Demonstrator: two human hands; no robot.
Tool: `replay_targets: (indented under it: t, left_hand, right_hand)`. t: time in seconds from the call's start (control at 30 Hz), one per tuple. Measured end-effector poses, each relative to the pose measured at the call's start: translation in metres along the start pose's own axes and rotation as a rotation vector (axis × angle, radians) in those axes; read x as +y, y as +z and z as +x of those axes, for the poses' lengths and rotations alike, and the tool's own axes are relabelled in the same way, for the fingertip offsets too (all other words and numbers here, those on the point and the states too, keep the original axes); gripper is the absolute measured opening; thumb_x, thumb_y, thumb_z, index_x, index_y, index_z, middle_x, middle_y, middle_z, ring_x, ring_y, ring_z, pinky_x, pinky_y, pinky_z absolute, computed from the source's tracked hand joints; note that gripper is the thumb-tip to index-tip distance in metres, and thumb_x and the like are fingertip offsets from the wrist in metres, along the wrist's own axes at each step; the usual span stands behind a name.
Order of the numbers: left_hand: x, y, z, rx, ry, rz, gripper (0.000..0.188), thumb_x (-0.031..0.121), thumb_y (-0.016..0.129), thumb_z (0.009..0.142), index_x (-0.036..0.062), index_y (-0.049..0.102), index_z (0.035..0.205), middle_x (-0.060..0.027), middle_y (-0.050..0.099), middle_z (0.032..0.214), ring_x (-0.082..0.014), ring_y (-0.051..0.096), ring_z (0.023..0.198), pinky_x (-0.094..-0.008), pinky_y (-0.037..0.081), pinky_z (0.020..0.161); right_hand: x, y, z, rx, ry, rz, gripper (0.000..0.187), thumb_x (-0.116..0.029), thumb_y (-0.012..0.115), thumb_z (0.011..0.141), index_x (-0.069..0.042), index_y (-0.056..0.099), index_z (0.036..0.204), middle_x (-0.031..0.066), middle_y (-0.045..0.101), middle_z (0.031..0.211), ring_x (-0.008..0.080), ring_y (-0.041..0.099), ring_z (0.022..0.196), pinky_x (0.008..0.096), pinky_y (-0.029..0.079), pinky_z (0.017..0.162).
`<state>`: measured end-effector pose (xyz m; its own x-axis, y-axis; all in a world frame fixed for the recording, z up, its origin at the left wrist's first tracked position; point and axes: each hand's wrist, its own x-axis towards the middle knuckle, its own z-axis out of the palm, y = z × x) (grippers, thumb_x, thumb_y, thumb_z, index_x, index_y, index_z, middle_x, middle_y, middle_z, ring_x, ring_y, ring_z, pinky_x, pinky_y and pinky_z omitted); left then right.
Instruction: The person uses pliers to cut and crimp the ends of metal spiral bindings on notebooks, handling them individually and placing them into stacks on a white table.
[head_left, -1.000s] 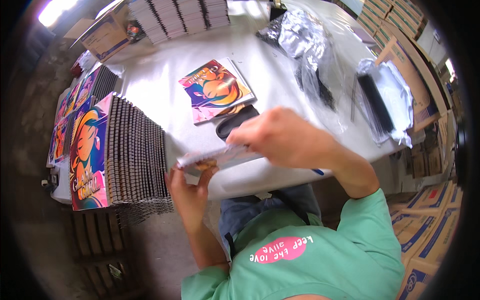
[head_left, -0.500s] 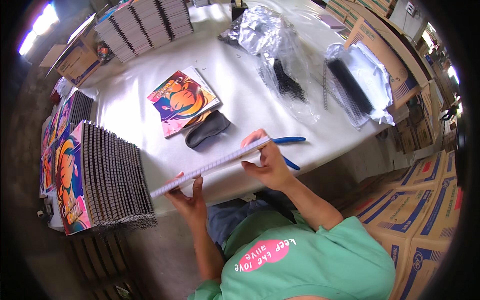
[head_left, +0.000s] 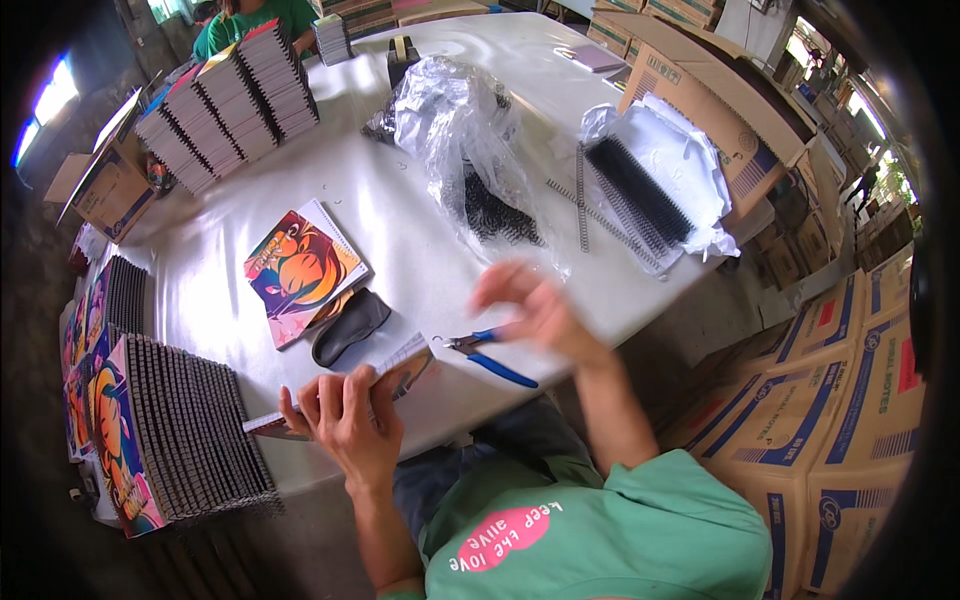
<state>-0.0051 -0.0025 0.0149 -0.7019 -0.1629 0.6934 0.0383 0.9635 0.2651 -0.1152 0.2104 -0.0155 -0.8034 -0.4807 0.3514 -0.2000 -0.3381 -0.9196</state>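
My left hand [head_left: 350, 420] grips a thin notebook [head_left: 410, 356] at the table's near edge; its row of punched holes faces up. My right hand [head_left: 540, 315] is off the notebook, blurred by motion, with fingers apart and nothing visible in it. Below it lie side cutters [head_left: 500, 368] with blue handles, jaws toward the notebook. Beyond the notebook are a dark grey curved pouch-like item [head_left: 350, 328] and a couple of notebooks [head_left: 305, 270] with a colourful cartoon cover.
Stacked spiral notebooks [head_left: 190, 430] stand at the left edge, with taller stacks [head_left: 225, 110] behind. Clear plastic bags [head_left: 450, 130] and black spiral coils [head_left: 640, 190] lie on the far right side. Cartons [head_left: 800, 400] fill the right. Another person [head_left: 265, 15] is at the far side.
My right hand has let go of the notebook's end and moved apart from it. My left hand keeps hold, its grip now over the top edge. The whole view has shifted.
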Motion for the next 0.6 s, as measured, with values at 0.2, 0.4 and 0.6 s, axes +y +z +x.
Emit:
replay_targets:
  t: [0.2, 0.4, 0.6]
  left_hand:
    - [-0.001, -0.004, 0.003, -0.021, 0.085, -0.133, 0.012, 0.015, 0.068, 0.069, 0.0145, 0.06, 0.079, -0.0008, 0.045, 0.069, -0.0196, 0.049, 0.081, -0.0488, 0.01, 0.108]
    - [-0.008, -0.001, 0.0, -0.048, 0.069, -0.07, 0.028, 0.021, 0.071, 0.068, 0.023, 0.069, 0.096, 0.0005, 0.045, 0.071, -0.0176, 0.052, 0.087, -0.0482, 0.004, 0.11]
    - [-0.005, 0.009, 0.001, 0.106, 0.101, -0.111, 0.032, 0.021, 0.071, 0.07, 0.0278, 0.07, 0.101, 0.0026, 0.049, 0.077, -0.0188, 0.052, 0.107, -0.0495, -0.003, 0.112]
  right_hand:
    - [-0.01, -0.188, 0.089, 0.594, 0.367, -1.363, 0.036, -0.023, 0.069, 0.077, -0.002, 0.058, 0.104, 0.0154, 0.061, 0.104, 0.0286, 0.059, 0.1, 0.0363, 0.047, 0.086]
    - [-0.003, -0.173, 0.098, 0.386, 0.164, -1.607, 0.022, -0.02, 0.065, 0.078, -0.003, 0.064, 0.091, 0.017, 0.062, 0.094, 0.0333, 0.061, 0.094, 0.0432, 0.048, 0.081]
    - [-0.058, -0.146, 0.092, 0.247, -0.275, -0.876, 0.026, -0.009, 0.06, 0.086, -0.008, 0.06, 0.112, 0.0042, 0.066, 0.085, 0.0094, 0.059, 0.073, 0.0241, 0.048, 0.069]
